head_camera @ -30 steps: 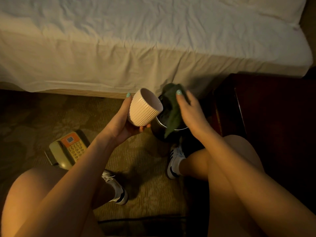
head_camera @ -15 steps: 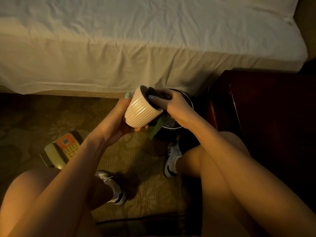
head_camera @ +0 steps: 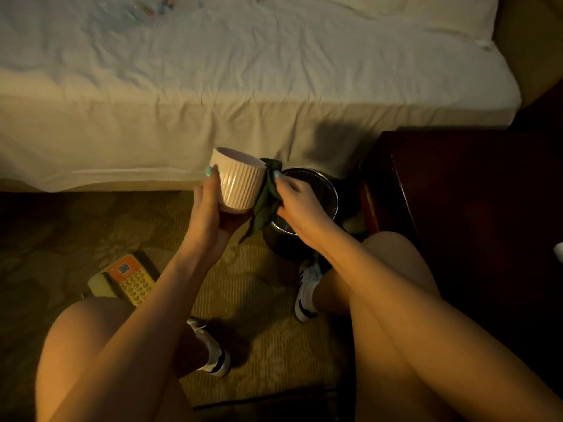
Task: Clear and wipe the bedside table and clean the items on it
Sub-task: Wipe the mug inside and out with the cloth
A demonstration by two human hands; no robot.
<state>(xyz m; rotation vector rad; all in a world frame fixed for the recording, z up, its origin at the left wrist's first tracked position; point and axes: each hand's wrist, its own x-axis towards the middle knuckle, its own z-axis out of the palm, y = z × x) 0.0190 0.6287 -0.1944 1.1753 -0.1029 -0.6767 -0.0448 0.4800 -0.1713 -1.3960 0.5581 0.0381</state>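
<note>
Just left of the bin (head_camera: 332, 190), your left hand (head_camera: 210, 210) grips the cup (head_camera: 240, 182) while your right hand (head_camera: 300, 202) has moved the green cloth (head_camera: 263, 208) from inside it and now pinches it on the outside, so the inside looks done.

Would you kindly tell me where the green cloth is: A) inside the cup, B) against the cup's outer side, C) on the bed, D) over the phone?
B: the right hand holds the green cloth against the ribbed outer wall of the cup, which the left hand grips.
</note>
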